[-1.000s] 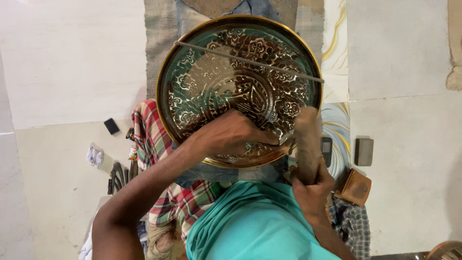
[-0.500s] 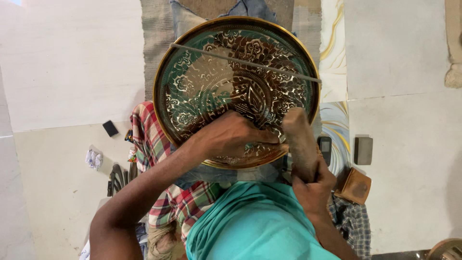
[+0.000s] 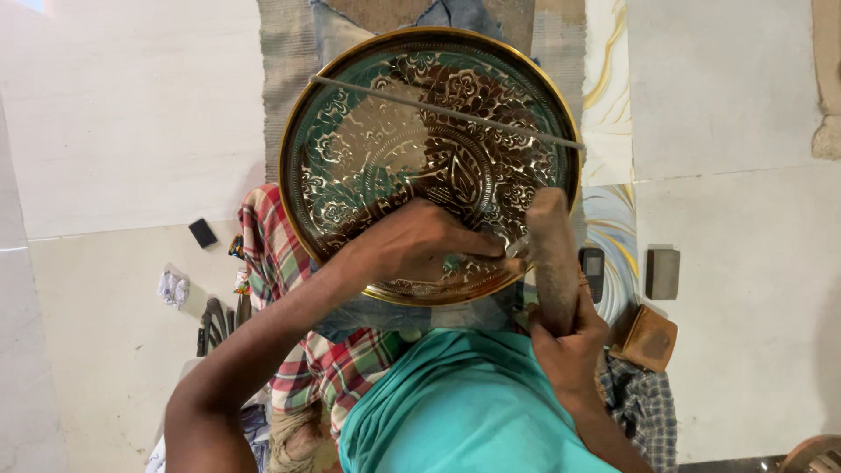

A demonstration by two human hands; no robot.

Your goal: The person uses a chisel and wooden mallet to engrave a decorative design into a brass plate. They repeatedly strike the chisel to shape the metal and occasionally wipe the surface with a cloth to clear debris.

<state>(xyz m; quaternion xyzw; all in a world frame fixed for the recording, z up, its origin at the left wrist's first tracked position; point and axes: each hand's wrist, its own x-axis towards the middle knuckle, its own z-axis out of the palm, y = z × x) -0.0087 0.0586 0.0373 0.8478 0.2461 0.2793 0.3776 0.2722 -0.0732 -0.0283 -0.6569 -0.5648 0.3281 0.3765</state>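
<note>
Risk: left hand (image 3: 412, 245) pinched punch (image 3: 515, 249) on plate (image 3: 368, 158). Right hand (image 3: 569, 350) gripped mallet (image 3: 552, 254); a skewed blow could gouge it.

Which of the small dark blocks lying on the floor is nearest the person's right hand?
The brown square block, just right of the right hand. The grey block lies farther up, and the black one sits far left.

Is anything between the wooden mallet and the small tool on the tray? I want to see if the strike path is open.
Nothing visible: the mallet in the right hand sits right beside the tool held by the left hand.
</note>
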